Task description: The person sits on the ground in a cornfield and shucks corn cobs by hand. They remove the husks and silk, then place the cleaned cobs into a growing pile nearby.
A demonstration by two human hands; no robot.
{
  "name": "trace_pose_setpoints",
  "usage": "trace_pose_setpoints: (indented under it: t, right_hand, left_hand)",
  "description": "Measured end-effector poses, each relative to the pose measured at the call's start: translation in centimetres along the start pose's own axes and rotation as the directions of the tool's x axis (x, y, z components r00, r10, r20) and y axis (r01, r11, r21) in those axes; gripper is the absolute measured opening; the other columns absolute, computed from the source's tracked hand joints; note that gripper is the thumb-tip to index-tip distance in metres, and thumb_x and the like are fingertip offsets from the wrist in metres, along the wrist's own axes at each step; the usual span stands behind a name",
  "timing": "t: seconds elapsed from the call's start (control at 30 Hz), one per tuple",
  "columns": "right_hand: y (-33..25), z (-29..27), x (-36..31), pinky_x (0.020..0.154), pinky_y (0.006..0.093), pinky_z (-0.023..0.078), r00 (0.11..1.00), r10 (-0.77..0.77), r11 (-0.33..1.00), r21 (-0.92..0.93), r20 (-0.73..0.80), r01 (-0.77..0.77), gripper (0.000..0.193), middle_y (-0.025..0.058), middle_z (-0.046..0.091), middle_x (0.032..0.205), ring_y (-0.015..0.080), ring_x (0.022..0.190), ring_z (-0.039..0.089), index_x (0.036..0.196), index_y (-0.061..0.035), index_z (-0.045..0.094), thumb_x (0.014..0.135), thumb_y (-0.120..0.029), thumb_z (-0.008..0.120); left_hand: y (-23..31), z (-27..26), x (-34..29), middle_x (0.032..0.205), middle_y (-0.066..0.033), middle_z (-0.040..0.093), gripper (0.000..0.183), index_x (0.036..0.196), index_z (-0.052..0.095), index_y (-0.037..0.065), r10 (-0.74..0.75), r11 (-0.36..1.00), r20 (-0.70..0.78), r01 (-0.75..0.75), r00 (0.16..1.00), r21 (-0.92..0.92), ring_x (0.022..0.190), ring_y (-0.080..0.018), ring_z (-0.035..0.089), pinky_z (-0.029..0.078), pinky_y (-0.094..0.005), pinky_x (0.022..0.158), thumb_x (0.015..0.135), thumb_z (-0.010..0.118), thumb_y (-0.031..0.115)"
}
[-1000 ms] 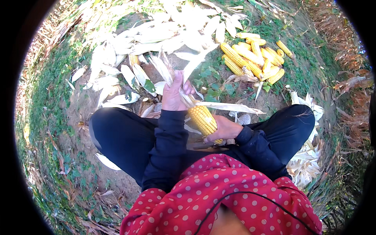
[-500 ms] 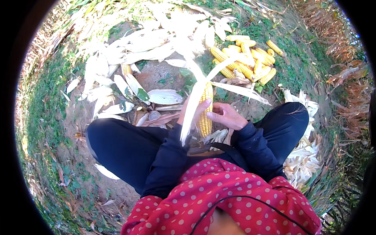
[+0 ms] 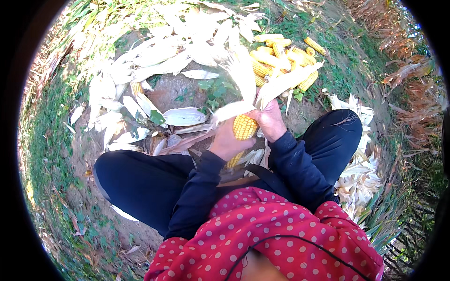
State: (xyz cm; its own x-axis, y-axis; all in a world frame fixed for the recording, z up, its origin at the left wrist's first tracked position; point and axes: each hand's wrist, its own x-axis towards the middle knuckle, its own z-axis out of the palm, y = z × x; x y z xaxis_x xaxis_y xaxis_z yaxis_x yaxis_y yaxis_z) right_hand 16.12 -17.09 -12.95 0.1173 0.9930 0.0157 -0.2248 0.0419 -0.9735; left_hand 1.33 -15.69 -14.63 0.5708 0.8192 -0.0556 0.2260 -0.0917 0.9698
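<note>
Between my knees I hold a yellow ear of corn [image 3: 244,127], tilted, its lower tip showing beneath my fingers. My left hand [image 3: 226,141] is wrapped round the body of the ear. At the ear's upper end my right hand [image 3: 272,121] is closed on the pale husk [image 3: 281,86], gripping it near its base. Long whitish husk leaves spread up and outward from there. Part of the ear is hidden behind my left fingers.
A pile of husked corn ears [image 3: 281,58] lies at the far right. Ears in pale husks [image 3: 159,58] are heaped at the far left. Loose husk leaves [image 3: 183,116] lie before my left knee, and more stripped husks [image 3: 358,182] beside my right leg.
My right hand has moved up from the ear's side to the husk at its top. My left hand now wraps the ear, which has tilted. The husk leaves have been gathered upward.
</note>
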Motion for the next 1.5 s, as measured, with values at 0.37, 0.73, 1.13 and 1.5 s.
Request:
trace_pose_setpoints:
  t: [0.37,0.73,1.13,1.5]
  right_hand:
    - [-0.9,-1.5,1.0,0.07,0.037,0.052,0.985,0.03,0.944,0.318,0.17,-0.084,0.033,0.01,0.058,0.093,0.0201,0.084,0.059,0.121,-0.0058,0.047,0.091,-0.018,0.056]
    - [-2.3,0.8,0.7,0.043,0.0242,0.026,0.973,0.202,0.79,0.607,-0.113,-0.093,0.025,-0.0028,0.031,0.06,0.0085,0.047,0.028,0.085,-0.0056,0.046,0.097,-0.027,0.042]
    - [-3.3,-0.1,1.5,0.041,0.0255,0.021,0.991,0.005,0.042,0.99,0.133,-0.133,0.02,-0.005,0.025,0.054,0.0078,0.043,0.021,0.083,-0.0082,0.047,0.096,-0.018,0.037]
    - [-13.1,-25.5,0.3,0.064,0.0374,0.042,0.473,-0.094,0.201,0.449,-0.876,0.871,0.02,0.0071,0.047,0.069,0.0201,0.064,0.048,0.082,-0.003,0.051,0.075,-0.021,0.046]
  left_hand:
    - [-1.2,0.7,-0.6,0.09,-0.0103,0.062,0.064,0.11,0.052,-0.002,-0.057,0.998,0.101,0.056,0.993,0.016,0.082,-0.0185,0.06,0.047,-0.0306,0.078,0.057,0.077,0.024]
    - [-1.4,1.0,-0.7,0.093,-0.0053,0.06,0.059,0.11,0.051,-0.001,-0.022,0.936,0.172,0.081,0.985,-0.342,0.083,-0.0149,0.057,0.046,-0.0286,0.078,0.06,0.076,0.019]
    - [0.1,0.4,-1.0,0.095,-0.0115,0.057,0.069,0.121,0.044,-0.001,0.035,0.402,0.403,0.357,0.914,-0.843,0.087,-0.023,0.059,0.049,-0.0335,0.078,0.058,0.068,0.013]
    - [0.9,-4.1,-2.1,0.092,-0.0134,0.054,0.06,0.116,0.043,0.002,0.149,0.41,0.131,0.059,0.98,-0.91,0.085,-0.0255,0.057,0.049,-0.0368,0.075,0.061,0.068,0.011]
